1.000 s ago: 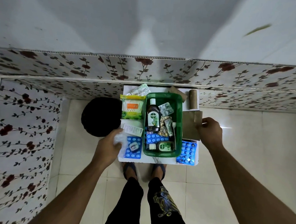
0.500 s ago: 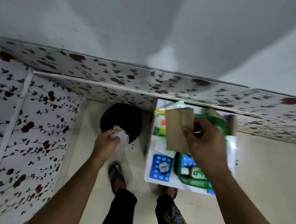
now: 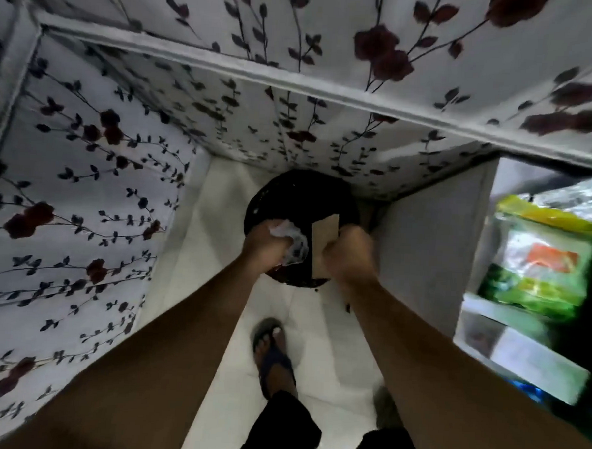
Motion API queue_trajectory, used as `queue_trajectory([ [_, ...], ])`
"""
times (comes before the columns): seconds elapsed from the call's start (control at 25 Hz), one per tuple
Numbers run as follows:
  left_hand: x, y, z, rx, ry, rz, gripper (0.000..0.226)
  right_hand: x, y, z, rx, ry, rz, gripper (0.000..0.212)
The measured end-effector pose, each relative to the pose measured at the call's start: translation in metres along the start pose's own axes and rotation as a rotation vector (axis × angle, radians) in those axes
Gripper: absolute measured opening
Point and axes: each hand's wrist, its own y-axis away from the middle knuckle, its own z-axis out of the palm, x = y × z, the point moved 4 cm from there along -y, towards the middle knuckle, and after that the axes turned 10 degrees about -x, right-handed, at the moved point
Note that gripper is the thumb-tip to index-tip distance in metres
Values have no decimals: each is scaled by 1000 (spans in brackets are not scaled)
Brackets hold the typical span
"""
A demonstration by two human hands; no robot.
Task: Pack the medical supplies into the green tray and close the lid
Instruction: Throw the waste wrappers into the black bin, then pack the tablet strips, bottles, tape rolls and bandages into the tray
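Over the black bin (image 3: 303,197) below my hands, my left hand (image 3: 264,245) clutches crumpled plastic (image 3: 292,239) and my right hand (image 3: 349,253) grips cardboard (image 3: 322,246), apparently scraps to discard.

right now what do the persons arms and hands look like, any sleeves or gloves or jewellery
Both forearms are bare all the way down the frame: no sleeves show. The left hand and the right hand wear no gloves. No watch, band or ring can be made out, though the picture is blurred. Lower down, the person wears dark trousers and a dark sandal.
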Motion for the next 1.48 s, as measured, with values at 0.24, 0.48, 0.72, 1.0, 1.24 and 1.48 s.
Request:
queue_trajectory([
  [0.24,-20,-16,-19,-20,-45,-66,75,17,-26,20,-13,0,54,24],
  [0.48,19,55,-12,-17,-85,4,31,6,41,-19,13,-23,7,45],
  [0.72,96,167,30,-19,-90,132,10,-19,159,-129,141,-79,-227,37],
  [1.0,159,260,124,24,-377,381,21,61,261,-268,243,-352,-405,20],
  [1.24,149,272,212,42,-1124,619,45,246,244,-338,544,-325,60,19],
  [1.48,122,260,229,178,-1333,650,56,310,209,-307,383,-190,163,29],
])
